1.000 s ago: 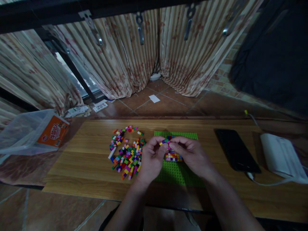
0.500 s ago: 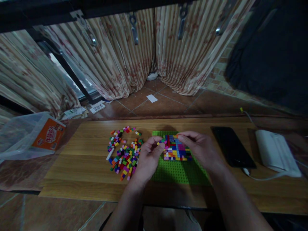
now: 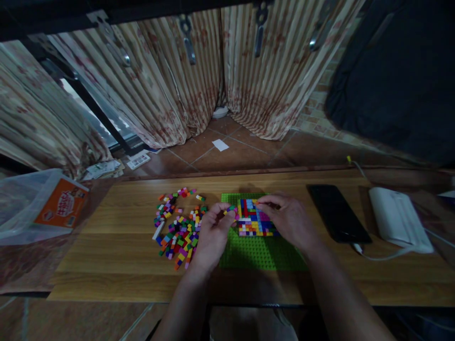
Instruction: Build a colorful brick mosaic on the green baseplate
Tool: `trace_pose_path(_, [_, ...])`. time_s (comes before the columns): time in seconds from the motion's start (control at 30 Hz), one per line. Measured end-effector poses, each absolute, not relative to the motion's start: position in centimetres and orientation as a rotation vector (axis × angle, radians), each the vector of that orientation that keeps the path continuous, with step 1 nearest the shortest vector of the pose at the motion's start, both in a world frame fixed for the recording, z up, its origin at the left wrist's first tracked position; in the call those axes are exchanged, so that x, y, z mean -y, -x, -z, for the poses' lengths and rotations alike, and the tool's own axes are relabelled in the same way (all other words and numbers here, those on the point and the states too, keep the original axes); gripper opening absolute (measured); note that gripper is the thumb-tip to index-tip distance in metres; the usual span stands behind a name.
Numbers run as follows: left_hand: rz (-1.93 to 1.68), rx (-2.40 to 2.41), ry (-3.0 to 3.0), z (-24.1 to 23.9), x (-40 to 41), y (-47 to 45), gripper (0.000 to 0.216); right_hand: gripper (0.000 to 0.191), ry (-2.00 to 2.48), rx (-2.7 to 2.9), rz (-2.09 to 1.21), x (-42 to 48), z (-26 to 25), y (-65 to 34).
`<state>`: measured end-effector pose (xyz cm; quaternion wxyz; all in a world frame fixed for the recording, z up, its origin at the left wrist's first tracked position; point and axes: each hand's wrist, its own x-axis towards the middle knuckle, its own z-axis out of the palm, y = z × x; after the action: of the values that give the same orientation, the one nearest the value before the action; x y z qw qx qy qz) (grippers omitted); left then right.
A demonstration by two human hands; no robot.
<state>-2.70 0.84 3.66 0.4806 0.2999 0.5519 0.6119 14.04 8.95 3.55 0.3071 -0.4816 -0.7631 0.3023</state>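
Observation:
A green studded baseplate [image 3: 249, 253] lies on the wooden table, bearing a patchwork of multicoloured toy bricks [image 3: 254, 222]. My left hand [image 3: 215, 232] is closed over the plate's left side, with a few small toy bricks [image 3: 232, 211] in green, magenta and yellow at its fingertips. From the right, my right hand [image 3: 289, 220] reaches over the patchwork, thumb and finger pinching a small orange brick [image 3: 258, 205] at its upper edge. I cannot tell whether that brick is pressed on. The right hand hides part of the patchwork's right side.
Loose bricks [image 3: 181, 234] lie heaped left of the plate. A black phone [image 3: 337, 213] with a cable and a white device [image 3: 400, 220] are on the right. A clear plastic bin [image 3: 26, 203] stands at far left. Curtains [image 3: 170, 85] hang behind.
The whole view has shifted slightly. My right fingertips have moved a little down and left over the patchwork, still pinching the orange brick. My left hand keeps its bricks, barely moved.

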Motion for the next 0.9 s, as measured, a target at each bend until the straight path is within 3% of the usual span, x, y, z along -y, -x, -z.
trace_pose_path(0.9, [-1.403,-1.392,-0.706,-3.72,-0.9,2.84,0.023,0.015,1.322,2.051,-0.76,-9.35,-3.01,-13.17])
